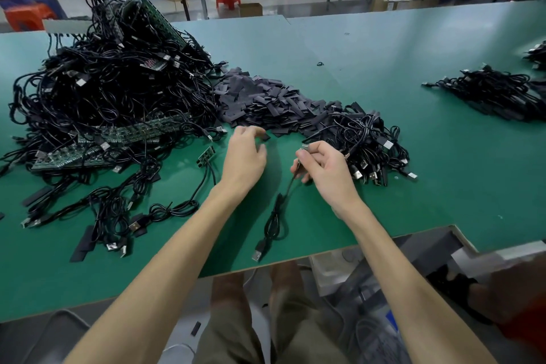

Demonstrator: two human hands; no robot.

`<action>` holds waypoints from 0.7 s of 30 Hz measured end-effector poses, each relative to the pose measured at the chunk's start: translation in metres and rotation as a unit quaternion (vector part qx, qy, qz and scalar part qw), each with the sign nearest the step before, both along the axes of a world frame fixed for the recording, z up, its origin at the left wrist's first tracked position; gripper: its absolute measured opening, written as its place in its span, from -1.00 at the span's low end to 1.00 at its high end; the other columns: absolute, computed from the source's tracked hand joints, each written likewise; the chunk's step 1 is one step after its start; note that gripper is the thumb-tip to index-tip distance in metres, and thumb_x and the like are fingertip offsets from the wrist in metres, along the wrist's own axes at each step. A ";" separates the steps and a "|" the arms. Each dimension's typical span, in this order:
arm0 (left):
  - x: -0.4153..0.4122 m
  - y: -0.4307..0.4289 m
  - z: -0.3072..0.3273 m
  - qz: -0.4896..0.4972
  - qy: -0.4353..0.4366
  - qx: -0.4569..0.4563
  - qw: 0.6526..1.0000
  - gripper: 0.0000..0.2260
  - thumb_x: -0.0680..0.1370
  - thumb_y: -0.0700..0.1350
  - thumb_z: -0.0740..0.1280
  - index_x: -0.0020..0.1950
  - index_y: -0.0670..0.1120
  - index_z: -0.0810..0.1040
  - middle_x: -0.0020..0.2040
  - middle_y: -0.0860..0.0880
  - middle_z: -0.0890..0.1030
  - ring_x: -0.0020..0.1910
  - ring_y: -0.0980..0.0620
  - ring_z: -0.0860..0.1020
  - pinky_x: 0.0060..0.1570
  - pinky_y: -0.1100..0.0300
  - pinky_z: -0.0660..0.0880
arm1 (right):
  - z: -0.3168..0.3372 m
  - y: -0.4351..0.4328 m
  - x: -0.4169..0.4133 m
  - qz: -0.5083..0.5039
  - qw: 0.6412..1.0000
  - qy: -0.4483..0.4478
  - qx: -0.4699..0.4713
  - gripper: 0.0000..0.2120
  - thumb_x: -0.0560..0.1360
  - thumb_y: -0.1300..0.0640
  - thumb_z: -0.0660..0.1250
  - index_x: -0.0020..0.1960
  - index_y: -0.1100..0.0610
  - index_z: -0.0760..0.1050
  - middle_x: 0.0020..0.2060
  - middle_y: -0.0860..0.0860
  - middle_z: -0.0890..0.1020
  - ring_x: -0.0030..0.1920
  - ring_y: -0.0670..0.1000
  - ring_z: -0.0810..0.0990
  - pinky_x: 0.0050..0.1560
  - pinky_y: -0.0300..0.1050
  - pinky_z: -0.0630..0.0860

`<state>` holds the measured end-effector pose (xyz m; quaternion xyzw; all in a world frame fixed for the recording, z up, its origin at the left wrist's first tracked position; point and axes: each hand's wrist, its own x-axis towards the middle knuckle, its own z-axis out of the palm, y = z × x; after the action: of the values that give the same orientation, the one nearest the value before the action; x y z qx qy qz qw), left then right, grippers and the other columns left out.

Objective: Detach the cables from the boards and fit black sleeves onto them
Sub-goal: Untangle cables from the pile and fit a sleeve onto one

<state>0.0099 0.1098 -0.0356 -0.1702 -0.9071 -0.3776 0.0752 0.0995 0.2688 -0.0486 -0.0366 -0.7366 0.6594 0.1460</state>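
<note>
- The thin black cable (277, 207) trails through the frame's lower middle, its top end pinched between thumb and fingers of the right hand (325, 168), raised clear, probably for sleeving.
- The left hand (243, 156), fingers curled, reaches one flat black sleeve (265, 136); whether it grips is unclear.
- The heap of loose black sleeves (266, 100) sits centre-frame, within easy reach.

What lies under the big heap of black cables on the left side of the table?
Green boards poke out of the heap at its front and top; anything deeper inside is covered.
</note>
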 end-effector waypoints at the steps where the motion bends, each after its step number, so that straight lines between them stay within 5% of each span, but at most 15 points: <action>1: -0.007 0.003 -0.001 -0.013 0.019 -0.053 0.998 -0.65 0.63 -0.27 0.28 0.43 -0.17 0.50 0.40 -0.13 0.47 0.36 -0.11 0.44 0.37 0.14 0.34 | 0.000 0.001 0.000 -0.004 1.000 0.001 0.007 -0.89 0.69 0.19 0.28 0.00 0.18 0.53 -0.31 -0.01 0.68 -0.29 -0.05 0.62 -0.26 -0.19 0.52; 3: -0.019 0.008 -0.004 -0.033 0.046 -0.152 0.987 -0.59 0.66 -0.27 0.23 0.52 -0.18 0.43 0.51 -0.13 0.41 0.46 -0.15 0.37 0.46 -0.01 0.30 | -0.001 0.002 0.001 -0.013 1.000 0.005 0.010 -0.86 0.69 0.16 0.28 0.01 0.15 0.60 -0.34 -0.05 0.64 -0.30 -0.08 0.58 -0.26 -0.21 0.50; 6: -0.021 0.011 -0.012 -0.017 0.088 -0.218 0.972 -0.64 0.68 -0.26 0.19 0.46 -0.14 0.50 0.41 -0.12 0.51 0.36 -0.18 0.44 0.29 -0.03 0.35 | -0.002 0.002 0.001 -0.019 1.000 0.002 0.015 -0.82 0.69 0.14 0.28 0.02 0.14 0.64 -0.35 -0.08 0.62 -0.31 -0.11 0.56 -0.26 -0.25 0.49; 11: 0.001 0.007 -0.021 0.006 0.147 -0.205 0.968 -0.79 0.65 -0.27 0.26 0.21 -0.23 0.63 0.18 -0.16 0.54 0.14 -0.18 0.47 0.04 0.04 0.37 | -0.003 0.002 0.000 -0.019 1.000 0.003 0.023 -0.81 0.68 0.12 0.30 0.00 0.11 0.67 -0.34 -0.07 0.62 -0.29 -0.09 0.57 -0.26 -0.22 0.49; 14: 0.015 0.003 -0.020 0.001 0.162 -0.198 0.967 -0.87 0.63 -0.28 0.29 0.05 -0.27 0.63 0.31 -0.19 0.51 0.26 -0.21 0.45 0.10 0.01 0.38 | -0.004 0.002 -0.001 -0.018 0.999 0.003 0.035 -0.81 0.67 0.09 0.30 -0.01 0.05 0.68 -0.33 -0.07 0.63 -0.28 -0.09 0.58 -0.24 -0.21 0.50; 21: 0.031 -0.017 -0.020 -0.048 0.147 -0.176 0.972 -0.82 0.68 -0.18 0.28 0.21 -0.15 0.63 0.15 -0.09 0.60 0.15 -0.14 0.48 0.12 0.05 0.38 | -0.003 0.002 0.000 -0.021 0.998 0.004 0.053 -0.79 0.67 0.09 0.30 -0.02 0.04 0.70 -0.34 -0.06 0.63 -0.30 -0.10 0.57 -0.24 -0.21 0.51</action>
<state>0.0407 0.0931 -0.0558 -0.2778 -0.9291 -0.1860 0.1581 0.0997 0.2704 -0.0516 -0.0417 -0.7689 0.6164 0.1645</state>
